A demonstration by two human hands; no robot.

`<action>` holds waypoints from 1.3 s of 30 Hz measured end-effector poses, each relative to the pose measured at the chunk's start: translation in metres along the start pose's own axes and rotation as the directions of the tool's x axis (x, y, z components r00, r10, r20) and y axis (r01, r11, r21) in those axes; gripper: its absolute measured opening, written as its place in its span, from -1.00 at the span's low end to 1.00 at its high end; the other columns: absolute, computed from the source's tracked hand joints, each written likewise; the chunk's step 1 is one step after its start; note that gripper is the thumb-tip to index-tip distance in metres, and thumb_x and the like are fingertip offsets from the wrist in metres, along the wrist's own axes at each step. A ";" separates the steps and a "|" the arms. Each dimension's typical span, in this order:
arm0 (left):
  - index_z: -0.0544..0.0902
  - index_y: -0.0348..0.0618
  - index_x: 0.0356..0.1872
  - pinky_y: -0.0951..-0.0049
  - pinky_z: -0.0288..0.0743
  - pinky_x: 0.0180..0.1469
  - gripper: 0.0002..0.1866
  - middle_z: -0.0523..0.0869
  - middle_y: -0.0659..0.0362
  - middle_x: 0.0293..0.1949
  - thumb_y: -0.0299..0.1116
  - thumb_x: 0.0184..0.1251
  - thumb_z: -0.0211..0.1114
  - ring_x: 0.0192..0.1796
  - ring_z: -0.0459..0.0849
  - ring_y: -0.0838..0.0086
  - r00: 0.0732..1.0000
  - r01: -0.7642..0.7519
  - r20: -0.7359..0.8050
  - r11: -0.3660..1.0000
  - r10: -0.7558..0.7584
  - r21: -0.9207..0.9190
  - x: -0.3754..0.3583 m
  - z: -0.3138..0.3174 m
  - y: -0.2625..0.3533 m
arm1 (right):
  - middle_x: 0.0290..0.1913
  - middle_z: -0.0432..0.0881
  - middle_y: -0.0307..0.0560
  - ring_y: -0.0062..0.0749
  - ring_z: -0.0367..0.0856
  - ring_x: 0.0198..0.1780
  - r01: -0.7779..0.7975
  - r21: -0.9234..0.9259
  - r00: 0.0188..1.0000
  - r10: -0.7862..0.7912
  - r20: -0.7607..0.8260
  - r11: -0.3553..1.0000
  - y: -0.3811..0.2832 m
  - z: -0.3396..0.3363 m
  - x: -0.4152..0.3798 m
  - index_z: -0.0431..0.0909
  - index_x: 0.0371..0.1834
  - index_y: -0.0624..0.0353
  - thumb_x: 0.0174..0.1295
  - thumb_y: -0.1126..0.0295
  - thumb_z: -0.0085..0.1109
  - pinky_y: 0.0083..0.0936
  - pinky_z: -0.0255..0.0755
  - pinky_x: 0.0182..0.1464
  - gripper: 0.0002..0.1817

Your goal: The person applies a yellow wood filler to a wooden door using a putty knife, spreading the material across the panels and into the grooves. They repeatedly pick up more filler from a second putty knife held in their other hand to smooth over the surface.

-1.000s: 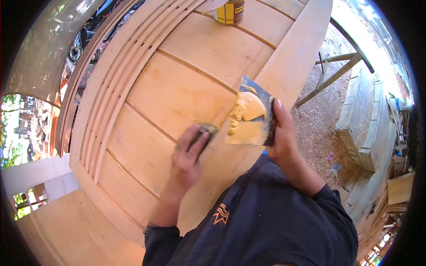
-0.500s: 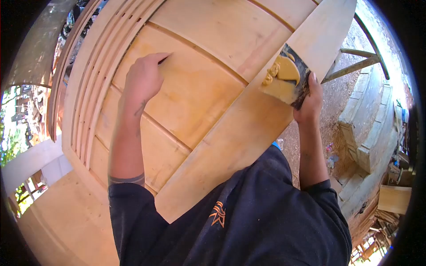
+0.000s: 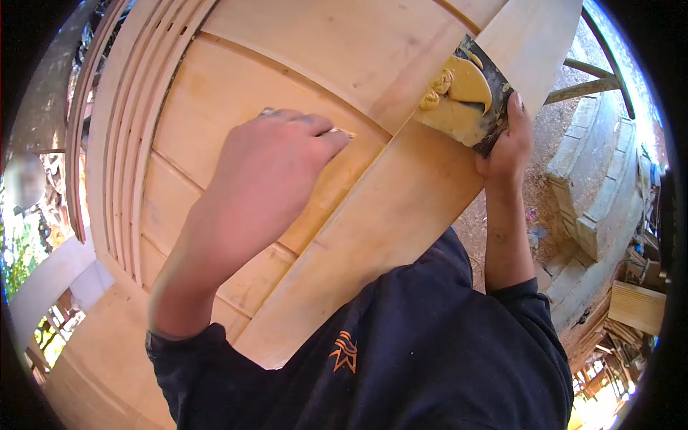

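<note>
My left hand [image 3: 276,168] is closed over the panelled wooden surface [image 3: 208,100], fingers curled round a thin tool [image 3: 340,133] of which only a small edge shows near the fingertips. Dark grooves split the surface into panels. At the right, my right hand [image 3: 510,147] grips a dark flat board [image 3: 494,93] by its lower right edge. Yellow-tan paste [image 3: 462,82] is spread over that board, with thicker lumps at its left side. The board is above the long plain edge plank [image 3: 401,193] of the wooden piece.
Slatted wooden strips [image 3: 136,143] curve along the left of the piece. Beyond it at the right are a wooden leg frame [image 3: 584,89], grey curved pieces [image 3: 595,179] on the dusty ground and a light wooden block [image 3: 638,307]. Leaves show at the far left.
My left hand has moved right and down across the panel and looks larger. My right hand has shifted slightly up and right with the paste board. The view has shifted a little.
</note>
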State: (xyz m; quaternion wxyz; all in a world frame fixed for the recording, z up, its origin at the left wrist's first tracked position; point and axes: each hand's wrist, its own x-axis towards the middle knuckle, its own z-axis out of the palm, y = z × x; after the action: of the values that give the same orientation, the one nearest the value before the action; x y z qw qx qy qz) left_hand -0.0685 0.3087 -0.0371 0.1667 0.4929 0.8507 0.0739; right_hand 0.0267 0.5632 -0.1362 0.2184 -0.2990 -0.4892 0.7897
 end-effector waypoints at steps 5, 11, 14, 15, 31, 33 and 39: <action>0.65 -0.12 -0.17 0.35 0.44 0.03 -0.71 0.65 0.16 -0.20 -0.48 0.07 0.07 -0.05 0.59 0.31 0.987 -0.135 0.111 0.981 0.119 0.142 0.016 0.019 0.010 | -0.01 0.57 0.02 -0.29 0.61 -0.03 0.007 -0.015 0.999 -0.007 -0.046 1.000 0.003 -0.005 0.001 0.39 0.08 0.34 0.43 0.22 -0.22 -0.35 0.52 0.03 -0.60; 0.63 -0.24 -0.34 0.20 0.40 0.02 -0.83 0.65 0.10 -0.37 -0.44 0.07 0.14 -0.15 0.61 0.25 0.938 -0.209 0.292 0.976 0.185 0.053 -0.026 0.017 0.009 | 0.01 0.55 0.01 -0.32 0.60 -0.02 0.035 -0.057 0.997 -0.040 -0.074 0.998 0.000 0.004 -0.003 0.37 0.09 0.33 0.44 0.22 -0.23 -0.38 0.52 0.02 -0.60; 0.63 -0.16 -0.22 0.26 0.38 0.10 -0.77 0.64 0.15 -0.28 -0.43 0.08 0.12 -0.07 0.57 0.31 0.935 -0.175 0.337 0.972 0.113 0.159 -0.019 0.005 0.010 | 0.01 0.55 0.00 -0.32 0.60 -0.03 0.039 -0.103 0.995 -0.047 -0.085 0.994 0.000 0.005 -0.005 0.37 0.10 0.33 0.45 0.23 -0.25 -0.40 0.52 0.01 -0.61; 0.63 -0.12 -0.15 0.29 0.36 0.15 -0.72 0.63 0.18 -0.23 -0.42 0.09 0.11 -0.02 0.55 0.34 0.945 -0.152 0.317 0.966 0.081 0.208 -0.011 0.003 0.010 | 0.01 0.55 0.00 -0.33 0.60 -0.03 0.053 -0.088 0.997 -0.057 -0.050 0.995 0.003 0.000 -0.002 0.37 0.10 0.33 0.45 0.23 -0.25 -0.41 0.52 0.01 -0.61; 0.67 -0.23 -0.38 0.25 0.38 0.03 -0.84 0.63 0.10 -0.27 -0.43 0.06 0.17 -0.05 0.57 0.28 0.947 -0.093 0.307 0.995 0.098 -0.029 -0.073 0.033 0.009 | -0.11 0.60 -0.01 -0.27 0.64 -0.12 0.062 -0.034 0.996 -0.064 -0.061 0.998 0.006 -0.005 0.001 0.42 0.00 0.33 0.43 0.21 -0.18 -0.35 0.56 -0.07 -0.63; 0.68 -0.24 -0.35 0.21 0.36 0.06 -0.81 0.63 0.10 -0.26 -0.42 0.06 0.17 -0.05 0.56 0.27 0.933 -0.062 0.352 0.997 0.070 -0.034 -0.090 0.034 0.009 | -0.09 0.59 -0.01 -0.27 0.63 -0.10 0.066 -0.073 0.990 -0.075 -0.121 0.995 0.007 -0.007 0.003 0.42 0.01 0.33 0.43 0.21 -0.19 -0.33 0.56 -0.06 -0.62; 0.68 -0.27 -0.23 0.08 0.32 0.16 -0.74 0.62 0.08 -0.21 -0.41 0.08 0.17 0.00 0.53 0.23 0.948 -0.032 0.317 0.999 0.035 -0.014 -0.125 0.045 0.009 | -0.01 0.56 0.03 -0.21 0.61 -0.02 0.103 -0.125 0.992 -0.111 -0.067 0.987 0.009 -0.007 0.005 0.38 0.07 0.35 0.43 0.18 -0.19 -0.28 0.53 0.03 -0.58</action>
State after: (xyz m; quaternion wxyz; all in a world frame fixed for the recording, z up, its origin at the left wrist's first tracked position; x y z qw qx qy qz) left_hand 0.0120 0.2037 -0.0503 0.3021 0.5119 0.8042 0.0001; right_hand 0.0275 0.5669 -0.1479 0.2598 -0.3137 -0.5431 0.7342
